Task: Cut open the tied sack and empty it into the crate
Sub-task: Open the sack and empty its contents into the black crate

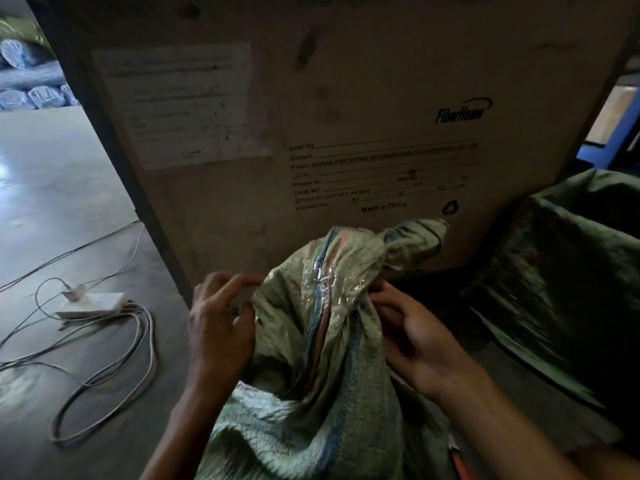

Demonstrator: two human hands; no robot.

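Both hands, left (221,327) and right (412,337), closed their fingers on the taped neck of a pale green woven sack (322,341), a green-lined crate (568,282) at three o'clock, a stencilled plywood case (346,116) at twelve.

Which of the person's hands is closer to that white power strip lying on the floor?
The left. The left hand grips the sack on the side facing the power strip, which lies on the floor further left. The right hand holds the sack's opposite side, farther away.
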